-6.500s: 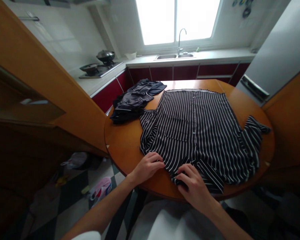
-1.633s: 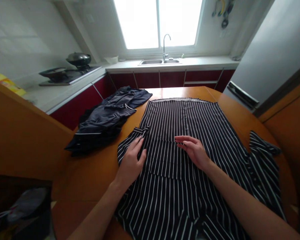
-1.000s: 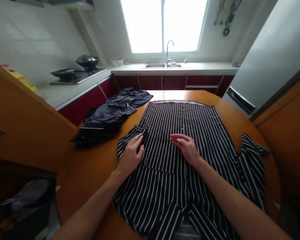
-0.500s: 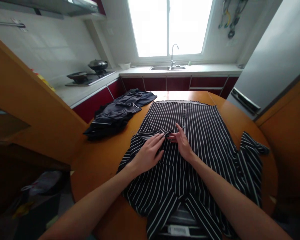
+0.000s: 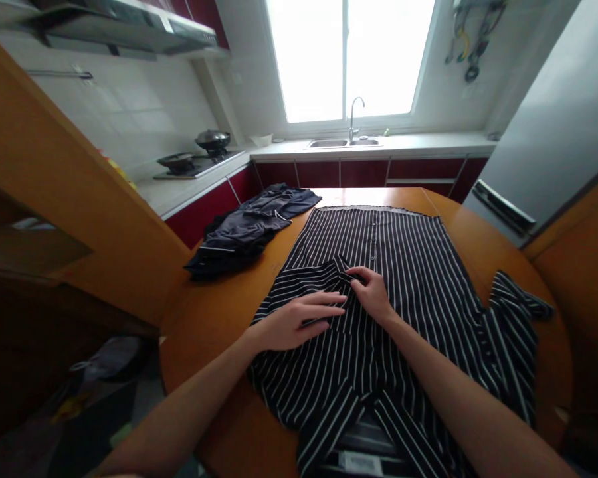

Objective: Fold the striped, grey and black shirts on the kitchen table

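A black shirt with white stripes (image 5: 418,265) lies spread on the table, its collar toward me and its hem at the far side. The left sleeve is folded inward across the shirt front, with its cuff (image 5: 343,267) near the middle. My right hand (image 5: 373,295) pinches the edge of this cuff between thumb and fingers. Just below the cuff, my left hand (image 5: 299,320) lies over the folded sleeve, fingers stretched out and apart. The other sleeve (image 5: 515,325) sticks out to the right, bent, with its cuff end near the table edge.
The round wooden table (image 5: 209,325) carries a pile of dark clothes (image 5: 249,229) at its far left. Beyond it are a counter with a sink (image 5: 329,143) and a stove with pans (image 5: 212,139). A fridge (image 5: 538,133) stands at the right.
My left hand has let go of the cuff and drawn back toward me. My right hand has closed on the cuff's edge. The view has shifted slightly.
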A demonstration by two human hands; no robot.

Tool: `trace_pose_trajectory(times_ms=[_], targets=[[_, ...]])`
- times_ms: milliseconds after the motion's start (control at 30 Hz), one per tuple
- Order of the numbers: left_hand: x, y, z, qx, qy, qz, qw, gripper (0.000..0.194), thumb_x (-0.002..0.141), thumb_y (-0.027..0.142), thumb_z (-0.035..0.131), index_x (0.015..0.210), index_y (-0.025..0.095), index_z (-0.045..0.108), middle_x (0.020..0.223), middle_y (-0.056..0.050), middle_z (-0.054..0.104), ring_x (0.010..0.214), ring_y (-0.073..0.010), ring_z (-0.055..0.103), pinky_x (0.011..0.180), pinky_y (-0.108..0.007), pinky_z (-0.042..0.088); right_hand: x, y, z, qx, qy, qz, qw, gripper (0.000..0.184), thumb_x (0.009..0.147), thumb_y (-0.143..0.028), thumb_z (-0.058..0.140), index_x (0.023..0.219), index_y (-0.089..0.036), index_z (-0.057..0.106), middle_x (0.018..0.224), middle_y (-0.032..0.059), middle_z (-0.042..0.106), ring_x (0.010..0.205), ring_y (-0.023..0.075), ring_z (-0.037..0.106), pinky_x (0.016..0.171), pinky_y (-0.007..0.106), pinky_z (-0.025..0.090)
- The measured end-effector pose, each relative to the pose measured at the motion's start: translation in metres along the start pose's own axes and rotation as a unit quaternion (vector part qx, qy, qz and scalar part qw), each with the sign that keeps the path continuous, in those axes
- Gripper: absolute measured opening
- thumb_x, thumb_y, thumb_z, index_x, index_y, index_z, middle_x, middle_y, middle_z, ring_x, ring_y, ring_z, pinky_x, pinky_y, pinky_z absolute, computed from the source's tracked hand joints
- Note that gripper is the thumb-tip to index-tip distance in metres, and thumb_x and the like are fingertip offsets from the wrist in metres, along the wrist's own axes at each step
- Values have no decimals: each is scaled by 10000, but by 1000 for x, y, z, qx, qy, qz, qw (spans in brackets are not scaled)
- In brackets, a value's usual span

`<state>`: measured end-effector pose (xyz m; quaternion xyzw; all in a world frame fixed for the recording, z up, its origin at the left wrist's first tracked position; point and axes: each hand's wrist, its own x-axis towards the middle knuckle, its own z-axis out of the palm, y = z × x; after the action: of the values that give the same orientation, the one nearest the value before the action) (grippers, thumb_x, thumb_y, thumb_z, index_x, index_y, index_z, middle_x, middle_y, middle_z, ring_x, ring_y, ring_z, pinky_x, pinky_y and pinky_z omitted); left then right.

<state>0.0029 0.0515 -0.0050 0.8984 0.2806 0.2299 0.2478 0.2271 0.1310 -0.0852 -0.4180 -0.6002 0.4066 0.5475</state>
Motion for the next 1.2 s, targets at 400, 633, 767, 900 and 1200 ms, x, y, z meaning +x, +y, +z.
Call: trace_pose_trajectory(times_ms=[400,633,767,900,1200], targets=[[-29,-113,-44,10,236,-232,944,372,946,445,535,1048,153,742,1107,-118,722,1051,-239,664,906,-351,535,-6,-14,-4,-6,132,-45,990,309,788,-208,514,911,-200,798,960,63,766,930,231,696,906,414,543],[-28,-117,-44,34,215,-251,943,316,915,383,581,1037,140,742,1017,-103,691,890,-195,650,795,-300,523,-7,-9,-6,-19,116,-20,993,290,826,-298,602,1014,-180,789,1064,93,760,1029,264,682,1001,470,500],[-44,-88,-58,48,174,-280,943,318,921,392,602,1061,138,733,890,-56,658,793,-173,612,740,-278,497,-6,-3,-5,-56,99,-31,993,353,794,-298,638,1081,-146,778,1118,123,743,1069,276,673,1031,482,485],[-78,-20,-60,39,70,-285,955,417,916,450,655,1251,203,678,919,-20,605,771,-155,584,719,-261,503,-5,3,-6,-80,102,-43,991,383,785,-288,640,1115,-142,769,1153,132,735,1104,285,666,1050,499,474],[-128,33,26,161,209,-313,913,491,832,22,538,1241,273,640,1041,-35,557,993,-201,599,946,-347,517,-5,2,-6,-74,122,-56,988,344,775,-275,618,1051,-153,783,1100,117,752,1049,273,687,1002,468,507]])
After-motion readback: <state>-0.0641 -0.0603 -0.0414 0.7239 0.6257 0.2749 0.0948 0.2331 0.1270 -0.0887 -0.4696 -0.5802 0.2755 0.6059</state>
